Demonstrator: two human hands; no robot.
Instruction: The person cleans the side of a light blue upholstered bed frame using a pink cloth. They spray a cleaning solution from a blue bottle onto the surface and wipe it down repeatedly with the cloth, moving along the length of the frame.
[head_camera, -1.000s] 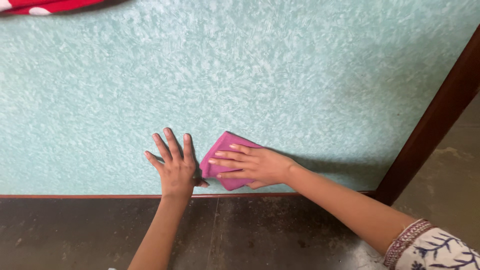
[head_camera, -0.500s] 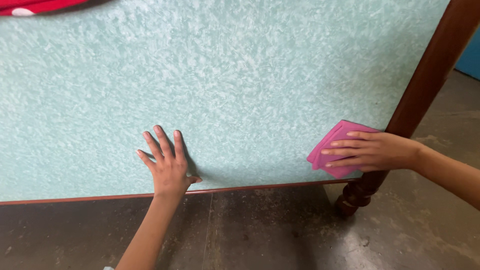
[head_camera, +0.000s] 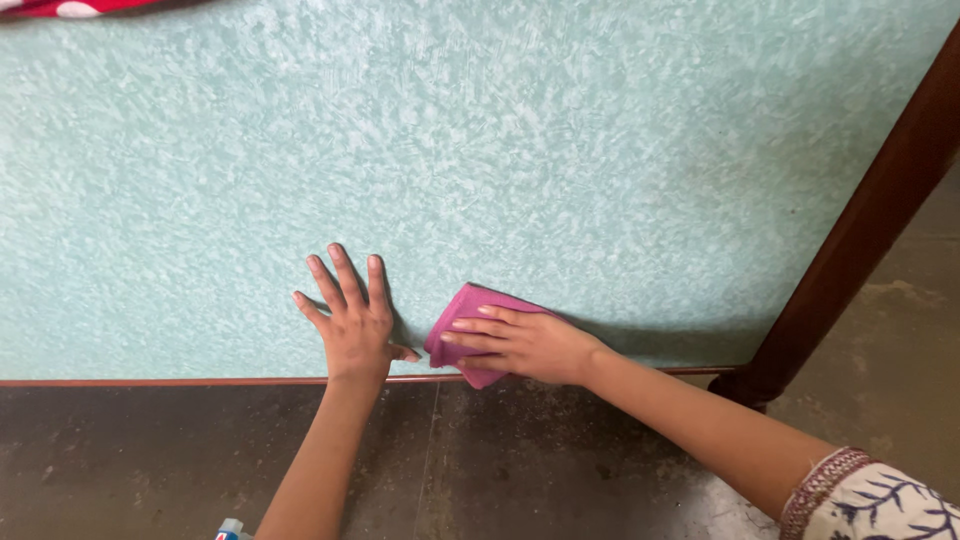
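Observation:
My right hand (head_camera: 525, 345) presses a folded pink cloth (head_camera: 462, 320) flat against a pale green mottled panel (head_camera: 480, 160), low down near its brown bottom edge. Its fingers lie spread over the cloth, pointing left. My left hand (head_camera: 350, 322) rests flat on the same panel just to the left, fingers apart and pointing up, thumb almost touching the cloth. It holds nothing.
A dark brown wooden post (head_camera: 860, 240) with a turned foot borders the panel on the right. A thin brown strip (head_camera: 200, 381) runs along the panel's bottom. Below is a dark concrete floor (head_camera: 560, 470). A red and white cloth (head_camera: 60, 8) shows at top left. A small bottle tip (head_camera: 230, 528) peeks in at the bottom.
My right hand has slid the pink cloth from beside the post back leftward along the panel's lower edge, ending next to my left hand. The left hand stayed in place.

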